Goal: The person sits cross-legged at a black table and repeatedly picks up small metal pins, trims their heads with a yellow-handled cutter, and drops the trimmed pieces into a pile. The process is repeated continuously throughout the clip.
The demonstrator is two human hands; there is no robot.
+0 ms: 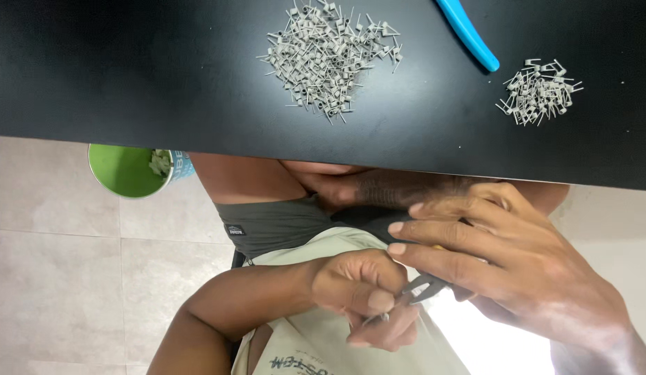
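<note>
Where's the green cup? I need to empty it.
In the head view, the green cup sits at the left, on the floor below the black table edge, beside the person's knee.

Beyond my grip runs a matte black flat tabletop, its straight edge crossing the whole view. Below that edge, to the side of my grip, lies a floor of large pale beige tiles with thin grout lines. Lighting is even and soft.

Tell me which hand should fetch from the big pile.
Left, probably: the left hand lies nearer the large pile of wire pieces, pinching only a small metal piece; the right hand grips grey pliers.
</note>
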